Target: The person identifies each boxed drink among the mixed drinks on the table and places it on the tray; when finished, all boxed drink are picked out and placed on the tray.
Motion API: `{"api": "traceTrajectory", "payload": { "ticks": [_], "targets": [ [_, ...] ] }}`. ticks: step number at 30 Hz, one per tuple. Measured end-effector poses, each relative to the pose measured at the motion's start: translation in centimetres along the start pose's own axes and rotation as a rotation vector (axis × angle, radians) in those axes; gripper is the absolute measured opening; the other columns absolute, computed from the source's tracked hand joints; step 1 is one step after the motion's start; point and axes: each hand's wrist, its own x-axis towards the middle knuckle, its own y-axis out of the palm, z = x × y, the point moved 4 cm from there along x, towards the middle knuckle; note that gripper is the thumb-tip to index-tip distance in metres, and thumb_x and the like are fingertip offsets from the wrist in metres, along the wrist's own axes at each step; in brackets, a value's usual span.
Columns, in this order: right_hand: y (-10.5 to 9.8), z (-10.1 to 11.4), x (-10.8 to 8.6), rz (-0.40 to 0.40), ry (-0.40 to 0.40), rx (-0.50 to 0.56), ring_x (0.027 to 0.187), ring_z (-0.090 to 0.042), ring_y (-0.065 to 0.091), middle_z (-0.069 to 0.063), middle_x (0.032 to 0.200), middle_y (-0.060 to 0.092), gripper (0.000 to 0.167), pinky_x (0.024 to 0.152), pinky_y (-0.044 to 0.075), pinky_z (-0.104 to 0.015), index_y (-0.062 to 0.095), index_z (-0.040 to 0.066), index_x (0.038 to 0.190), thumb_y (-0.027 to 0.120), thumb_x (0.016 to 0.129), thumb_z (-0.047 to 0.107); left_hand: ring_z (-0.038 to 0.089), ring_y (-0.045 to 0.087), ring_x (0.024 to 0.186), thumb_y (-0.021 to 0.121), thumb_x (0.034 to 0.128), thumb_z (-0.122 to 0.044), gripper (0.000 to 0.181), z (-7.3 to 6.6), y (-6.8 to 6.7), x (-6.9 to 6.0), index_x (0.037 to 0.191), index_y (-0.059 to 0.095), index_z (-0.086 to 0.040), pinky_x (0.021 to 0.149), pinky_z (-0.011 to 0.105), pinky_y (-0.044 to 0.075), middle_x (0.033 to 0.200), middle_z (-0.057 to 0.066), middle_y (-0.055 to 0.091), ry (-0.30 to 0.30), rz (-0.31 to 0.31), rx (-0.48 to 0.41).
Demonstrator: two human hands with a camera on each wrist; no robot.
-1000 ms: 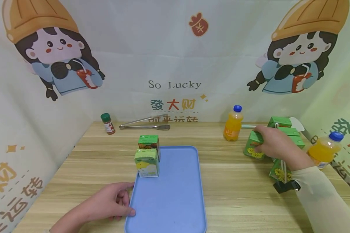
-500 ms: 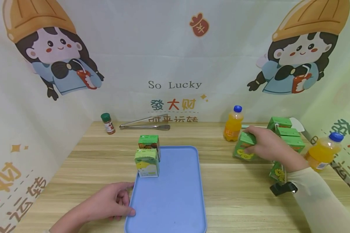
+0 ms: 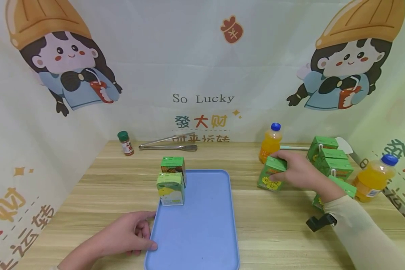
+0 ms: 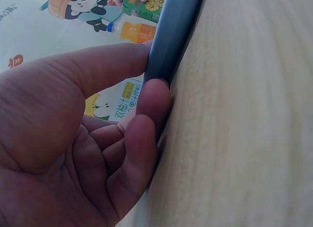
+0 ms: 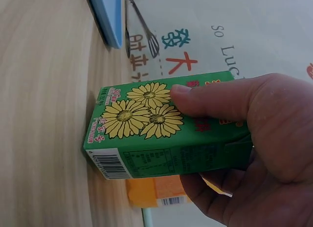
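My right hand (image 3: 298,170) grips a green drink carton with yellow flowers (image 3: 271,175), right of the blue tray (image 3: 195,225). In the right wrist view the thumb lies on the front of the carton (image 5: 146,114), with fingers behind it. My left hand (image 3: 125,232) holds the tray's left edge, thumb on the rim; in the left wrist view its fingertips touch the side of the tray (image 4: 171,41). At the tray's upper left stand a light green carton (image 3: 170,191) and, behind it, a carton with a brown front (image 3: 173,165).
Several green cartons (image 3: 337,167) stand at the right, beside an orange juice bottle (image 3: 374,178). Another orange bottle (image 3: 270,144) is behind the gripped carton. A white-headed spatula (image 3: 344,145), metal tongs (image 3: 168,147) and a green-capped jar (image 3: 125,143) are at the back.
My right hand has moved left with the gripped carton, away from the other green cartons and nearer the tray. The left hand has stayed on the tray's edge.
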Motion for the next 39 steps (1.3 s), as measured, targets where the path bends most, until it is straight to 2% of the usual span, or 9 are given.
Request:
{"api": "traceTrajectory", "payload": {
  "ticks": [10, 17, 23, 30, 34, 39],
  "targets": [
    [1.1, 0.4, 0.4, 0.008, 0.016, 0.023, 0.105, -0.032, 0.069, -0.016, 0.125, 0.075, 0.063, 0.09, 0.059, -0.056, 0.07, -0.001, 0.139, 0.097, 0.088, 0.025, 0.014, 0.062, 0.056, 0.092, 0.0937, -0.019, 0.1, -0.1, -0.1, 0.0, 0.159, 0.032, 0.025, 0.049, 0.028, 0.05, 0.079, 0.004, 0.071, 0.016, 0.0, 0.0],
    [1.6, 0.3, 0.6, 0.015, 0.022, 0.078, 0.1, -0.03, 0.068, -0.013, 0.117, 0.075, 0.057, 0.085, 0.058, -0.047, 0.072, -0.001, 0.133, 0.097, 0.088, 0.024, 0.015, 0.062, 0.056, 0.092, 0.094, -0.019, 0.099, -0.1, -0.1, 0.0, 0.159, 0.032, 0.025, 0.048, 0.028, 0.05, 0.08, 0.006, 0.071, -0.001, 0.001, -0.003],
    [1.9, -0.4, 0.7, 0.015, 0.057, 0.113, 0.101, -0.029, 0.067, -0.011, 0.116, 0.076, 0.053, 0.087, 0.057, -0.045, 0.072, 0.002, 0.131, 0.095, 0.089, 0.026, 0.015, 0.062, 0.056, 0.092, 0.094, -0.02, 0.099, 0.0, 0.0, 0.0, 0.159, 0.032, 0.025, 0.049, 0.029, 0.05, 0.08, 0.005, 0.071, 0.0, 0.0, 0.0],
    [2.1, -1.0, 0.4, 0.019, 0.109, 0.217, 0.1, -0.027, 0.066, -0.009, 0.114, 0.075, 0.049, 0.087, 0.056, -0.042, 0.072, 0.005, 0.128, 0.095, 0.091, 0.027, 0.016, 0.062, 0.057, 0.092, 0.0936, -0.019, 0.099, 0.1, -0.1, 0.0, 0.16, 0.033, 0.024, 0.049, 0.029, 0.05, 0.08, 0.005, 0.071, -0.013, -0.004, 0.0],
    [2.5, -1.2, 0.1, 0.023, 0.132, 0.292, 0.105, -0.029, 0.069, -0.015, 0.123, 0.075, 0.056, 0.089, 0.058, -0.041, 0.069, 0.002, 0.138, 0.092, 0.094, 0.027, 0.017, 0.063, 0.057, 0.092, 0.0937, -0.019, 0.099, 0.1, -0.1, 0.0, 0.16, 0.032, 0.024, 0.049, 0.029, 0.05, 0.08, 0.006, 0.071, -0.019, -0.002, -0.003],
    [3.2, -1.9, -0.2, 0.026, 0.166, 0.436, 0.117, -0.034, 0.069, -0.022, 0.138, 0.07, 0.065, 0.098, 0.059, -0.042, 0.062, -0.001, 0.15, 0.09, 0.096, 0.022, 0.017, 0.063, 0.057, 0.092, 0.0938, -0.019, 0.099, 0.1, 0.0, 0.0, 0.16, 0.032, 0.024, 0.049, 0.029, 0.05, 0.08, 0.006, 0.071, -0.021, 0.001, -0.005]
  ]
}}
